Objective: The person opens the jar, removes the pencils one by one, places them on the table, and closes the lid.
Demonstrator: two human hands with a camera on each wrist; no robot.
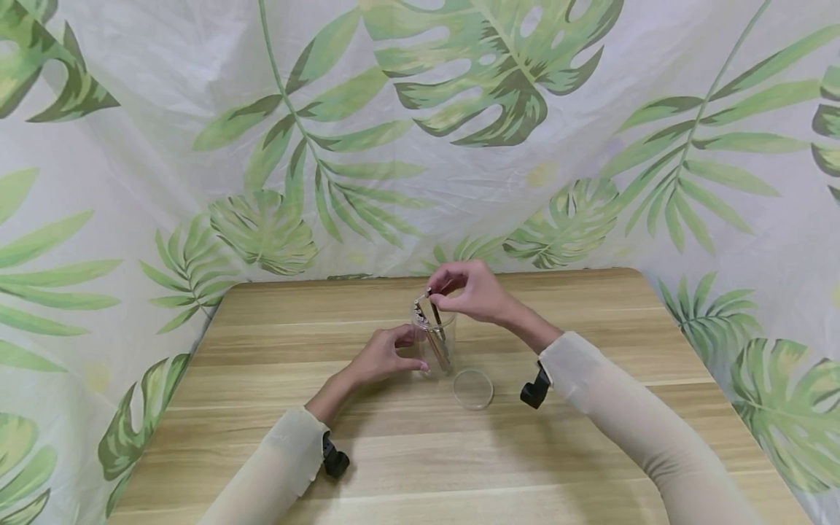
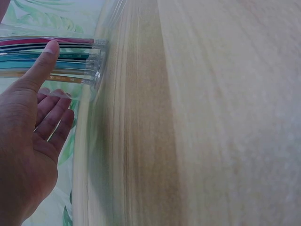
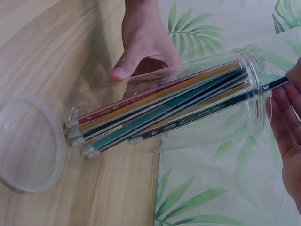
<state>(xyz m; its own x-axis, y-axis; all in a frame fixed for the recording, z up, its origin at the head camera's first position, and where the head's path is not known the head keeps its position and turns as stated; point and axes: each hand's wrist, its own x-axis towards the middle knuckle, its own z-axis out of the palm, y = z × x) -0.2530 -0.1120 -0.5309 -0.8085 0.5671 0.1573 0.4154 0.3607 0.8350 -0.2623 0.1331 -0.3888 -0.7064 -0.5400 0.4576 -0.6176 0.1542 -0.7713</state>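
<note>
A clear plastic jar (image 1: 449,357) stands on the table, its mouth uncovered. My left hand (image 1: 383,355) holds its lower side, thumb in front and fingers behind. Several pencils (image 3: 155,101) in red, yellow, green and dark colours lean inside, their white eraser ends at the jar's bottom. At the mouth, my right hand (image 1: 475,292) pinches the upper end of a dark pencil (image 3: 193,116). Most of this pencil's length is inside the jar, and its eraser end hangs above the bottom. A round translucent lid (image 1: 472,389) lies flat on the table next to the jar.
The wooden table (image 1: 407,459) extends around the jar, its back edge close behind it. A leaf-patterned cloth (image 1: 472,197) hangs behind the table. Black wrist cameras sit under both sleeves.
</note>
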